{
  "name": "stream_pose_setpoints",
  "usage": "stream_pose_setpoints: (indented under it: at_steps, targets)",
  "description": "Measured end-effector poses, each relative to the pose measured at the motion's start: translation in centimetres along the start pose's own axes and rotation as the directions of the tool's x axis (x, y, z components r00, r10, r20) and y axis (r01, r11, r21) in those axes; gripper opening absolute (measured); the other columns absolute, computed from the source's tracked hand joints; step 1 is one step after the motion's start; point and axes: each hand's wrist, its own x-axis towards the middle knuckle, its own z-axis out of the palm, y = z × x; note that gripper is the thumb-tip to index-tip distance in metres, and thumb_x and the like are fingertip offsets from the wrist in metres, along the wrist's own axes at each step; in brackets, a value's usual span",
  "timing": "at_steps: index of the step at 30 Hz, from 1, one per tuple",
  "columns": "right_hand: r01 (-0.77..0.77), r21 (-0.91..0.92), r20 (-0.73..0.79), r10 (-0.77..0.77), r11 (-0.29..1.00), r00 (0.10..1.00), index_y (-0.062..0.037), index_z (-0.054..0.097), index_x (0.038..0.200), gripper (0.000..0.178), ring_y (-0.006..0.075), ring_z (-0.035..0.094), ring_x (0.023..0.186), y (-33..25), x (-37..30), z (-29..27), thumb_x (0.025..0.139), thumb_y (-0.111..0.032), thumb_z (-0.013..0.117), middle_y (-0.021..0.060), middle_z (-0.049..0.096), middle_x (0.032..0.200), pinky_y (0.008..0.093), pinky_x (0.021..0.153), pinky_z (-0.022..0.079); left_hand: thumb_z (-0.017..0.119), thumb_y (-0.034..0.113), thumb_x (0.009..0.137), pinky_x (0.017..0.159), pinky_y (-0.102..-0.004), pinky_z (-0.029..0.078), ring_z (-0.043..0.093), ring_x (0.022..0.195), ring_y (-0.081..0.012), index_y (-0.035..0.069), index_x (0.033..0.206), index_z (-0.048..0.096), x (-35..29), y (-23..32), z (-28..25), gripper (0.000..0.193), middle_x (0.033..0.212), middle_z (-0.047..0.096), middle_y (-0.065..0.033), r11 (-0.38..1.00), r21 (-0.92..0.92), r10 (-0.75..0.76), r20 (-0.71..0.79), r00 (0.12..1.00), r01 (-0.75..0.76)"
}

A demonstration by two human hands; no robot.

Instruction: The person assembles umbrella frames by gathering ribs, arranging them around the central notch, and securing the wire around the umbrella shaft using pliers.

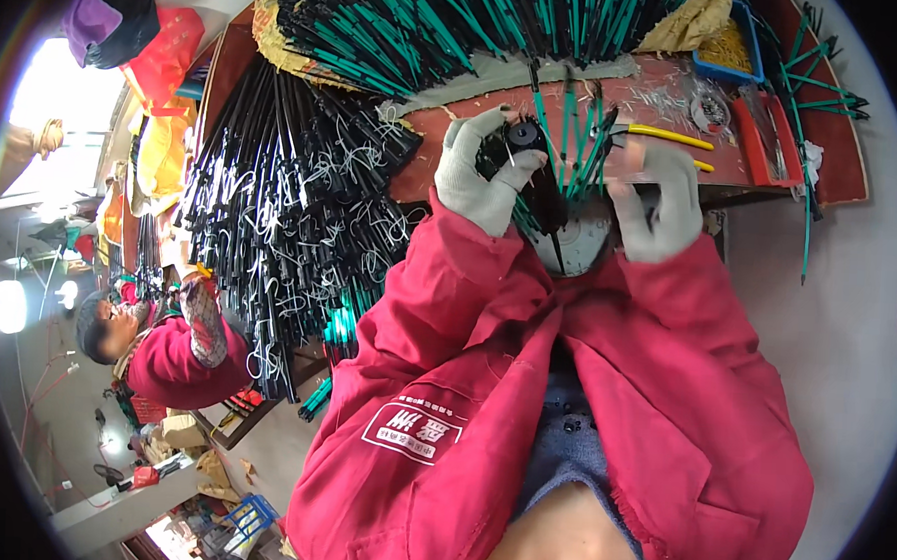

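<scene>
My left hand, in a pale work glove, is closed on a black rod-like part with a round cap. A thin white strand shows by its thumb, and a dark pointed length hangs below the hand. My right hand, also gloved, is raised to the right with bent fingers; the fingertips are blurred, so whether they hold anything is unclear. Pliers with yellow handles lie just beyond it. Several green rods with black fittings stand between my hands.
A large stack of green rods covers the far bench. Black rods with white cords are heaped at the left. A blue bin, a red tray and scattered small metal pieces are at the right. Another person sits at far left.
</scene>
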Motion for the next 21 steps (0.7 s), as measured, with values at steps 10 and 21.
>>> stream_pose_setpoints:
  at_steps: [10,21]
  targets:
    - [-0.335,0.204,0.465,0.211,0.920,0.860,-0.0081,0.030,0.130,0.058,0.0325,0.051,0.088,0.3,-2.2,3.9,0.077,-0.005,0.055,0.0158,0.050,0.097,0.0361,0.080,0.040,0.068,0.003,0.065,0.076,-0.0278,0.044,0.056,0.083,-0.0175,0.001,0.095,0.052,-1.0,1.4,0.4,0.034,0.090,0.055,-0.0084,0.988,-0.073,-0.128,0.110,0.986,0.136]
    - [-0.100,0.030,0.439,0.077,0.994,0.895,-0.0182,0.029,0.132,0.072,0.0327,0.052,0.084,1.2,-4.5,3.4,0.067,0.006,0.051,0.0164,0.050,0.095,0.0365,0.072,0.045,0.066,-0.007,0.066,0.069,-0.0211,0.046,0.055,0.076,-0.0097,-0.001,0.100,0.054,-1.0,3.1,-1.3,0.036,0.087,0.057,-0.0045,0.818,-0.462,-0.241,0.265,0.934,0.343]
